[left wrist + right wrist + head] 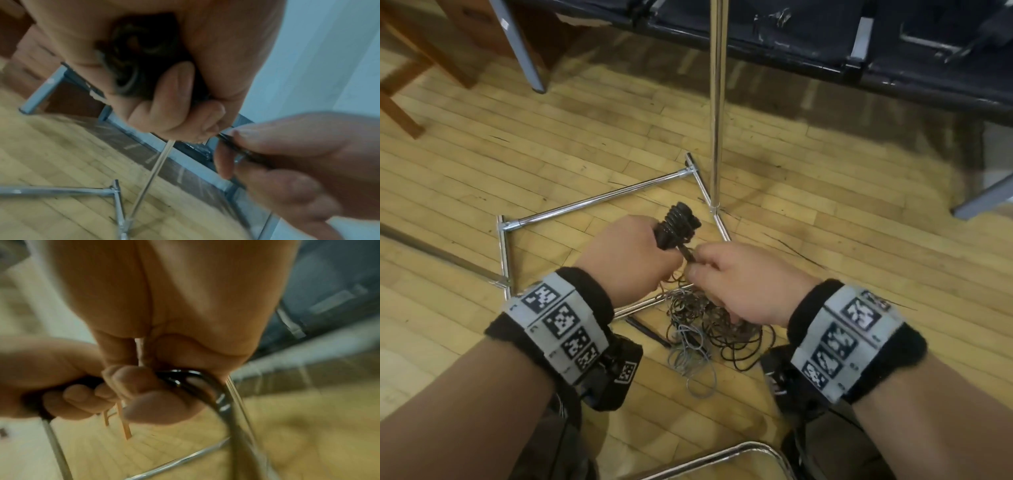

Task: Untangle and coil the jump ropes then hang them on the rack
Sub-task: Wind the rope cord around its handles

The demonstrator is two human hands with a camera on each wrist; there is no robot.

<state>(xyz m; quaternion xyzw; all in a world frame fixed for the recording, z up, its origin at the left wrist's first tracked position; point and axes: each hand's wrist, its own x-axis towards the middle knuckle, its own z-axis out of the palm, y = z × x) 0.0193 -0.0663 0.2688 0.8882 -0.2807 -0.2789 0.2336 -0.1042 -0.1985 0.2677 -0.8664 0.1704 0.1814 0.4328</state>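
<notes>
- While we look down at the wooden floor (pixel 482 154), our left hand (pixel 626 253) has its fingers curled tight round two black rope handles (pixel 679 224), held side by side and pointing up and away from us.
- Our right hand (pixel 743 281) pinches a bunch of dark cord (pixel 185 378) between thumb and fingers, right next to the left hand.
- The rest of the ropes lie in a messy pile (pixel 709 325) on the floor under our hands, dark cords and gray cords mixed, partly over the bottom bar of the shiny metal rack (pixel 599 200).
- We think the cords are thin, light and floppy. They look smooth, so they may slip if we hold them loosely. They can catch on each other and knot tighter if we yank.
- The handles look hard and bumpy, so they seem the best place to hold. For the cord, we should hold it close to the handles and pull slowly.
- Both wrists are close together, above the pile and in front of the rack pole (pixel 715 102). Nothing hangs on the rack parts we can see.
</notes>
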